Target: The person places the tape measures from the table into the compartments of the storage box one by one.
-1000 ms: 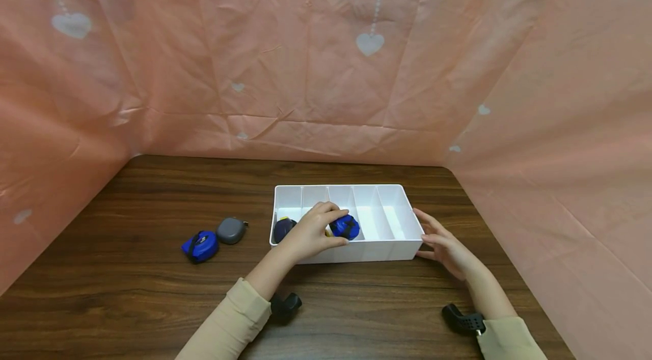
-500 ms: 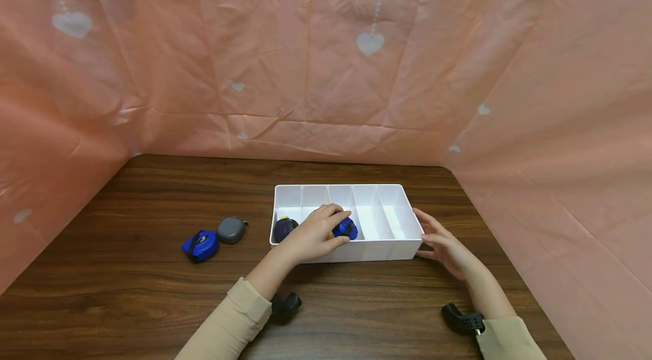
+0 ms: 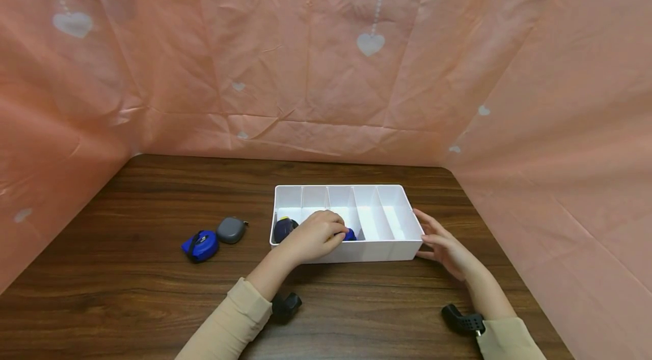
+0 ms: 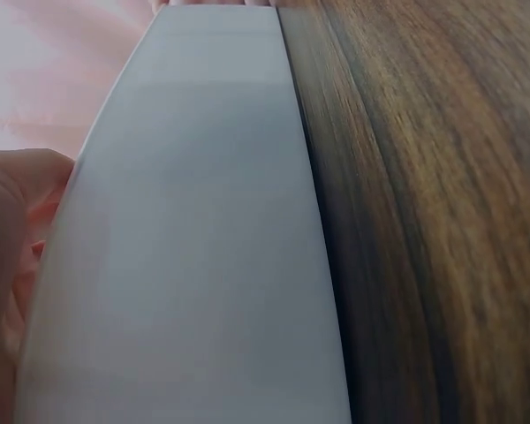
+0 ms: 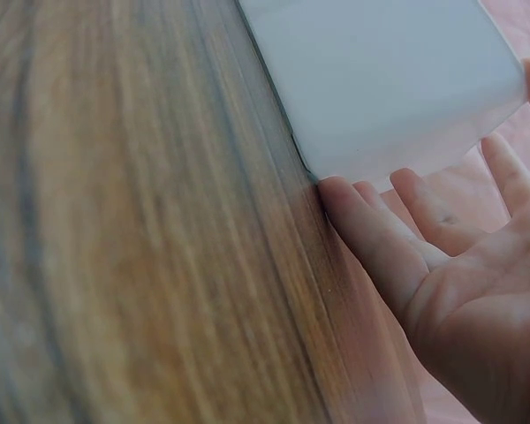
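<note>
My left hand (image 3: 318, 232) reaches into the white divided box (image 3: 374, 251) from the front. Its fingers curl over a blue tape measure (image 3: 350, 235) low in the middle compartment; most of the tape measure is hidden behind the hand. In the left wrist view, the thumb side of this hand (image 4: 4, 212) shows at the box's rim, and the front wall hides the fingers. My right hand (image 3: 448, 247) rests its extended fingertips against the box's right end. The right wrist view shows those fingers (image 5: 380, 230) spread along that end wall.
A dark tape measure with yellow on it (image 3: 284, 230) sits in the leftmost compartment. Left of the box, a grey tape measure (image 3: 231, 230) and another blue tape measure (image 3: 201, 245) lie on the wooden table (image 3: 153, 292). Pink cloth (image 3: 305, 65) hangs around the table's back and sides.
The left hand has lowered the blue tape measure deeper into the middle compartment, so less of it shows. The right hand and the box have stayed in place.
</note>
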{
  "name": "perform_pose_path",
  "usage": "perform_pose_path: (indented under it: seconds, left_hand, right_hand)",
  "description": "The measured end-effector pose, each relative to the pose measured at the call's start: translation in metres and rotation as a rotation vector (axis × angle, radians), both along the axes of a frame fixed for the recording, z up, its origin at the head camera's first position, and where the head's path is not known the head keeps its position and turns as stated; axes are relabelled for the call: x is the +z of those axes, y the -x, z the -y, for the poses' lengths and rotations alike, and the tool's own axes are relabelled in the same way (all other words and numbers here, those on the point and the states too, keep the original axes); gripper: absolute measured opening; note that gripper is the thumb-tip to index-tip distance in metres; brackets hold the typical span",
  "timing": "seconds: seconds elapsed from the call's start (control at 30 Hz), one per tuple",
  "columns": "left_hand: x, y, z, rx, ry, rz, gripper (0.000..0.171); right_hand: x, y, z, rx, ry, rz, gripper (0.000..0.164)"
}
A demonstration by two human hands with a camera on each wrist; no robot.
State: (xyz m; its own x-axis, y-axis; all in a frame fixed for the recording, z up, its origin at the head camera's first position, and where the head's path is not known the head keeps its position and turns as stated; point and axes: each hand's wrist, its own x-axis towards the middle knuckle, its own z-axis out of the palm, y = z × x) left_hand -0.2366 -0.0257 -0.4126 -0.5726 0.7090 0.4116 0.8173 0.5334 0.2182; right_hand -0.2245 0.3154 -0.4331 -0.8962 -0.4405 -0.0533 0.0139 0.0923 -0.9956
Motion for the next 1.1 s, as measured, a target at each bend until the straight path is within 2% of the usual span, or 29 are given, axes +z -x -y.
perform_pose_path:
  seconds: [0.27, 0.5, 1.1]
  left_hand:
    - [0.005, -0.003, 0.003, 0.009, 0.04, 0.031, 0.023]
    - [0.009, -0.006, 0.007, 0.036, 0.057, 0.058, 0.033]
    - [0.025, -0.015, 0.015, 0.092, 0.075, -0.019, 0.042]
  right_hand:
    - [0.0, -0.001, 0.0, -0.004, 0.004, 0.008, 0.062]
    - [0.0, 0.0, -0.001, -0.007, 0.0, 0.027, 0.063]
    - [0.001, 0.0, 0.0, -0.021, -0.01, 0.015, 0.062]
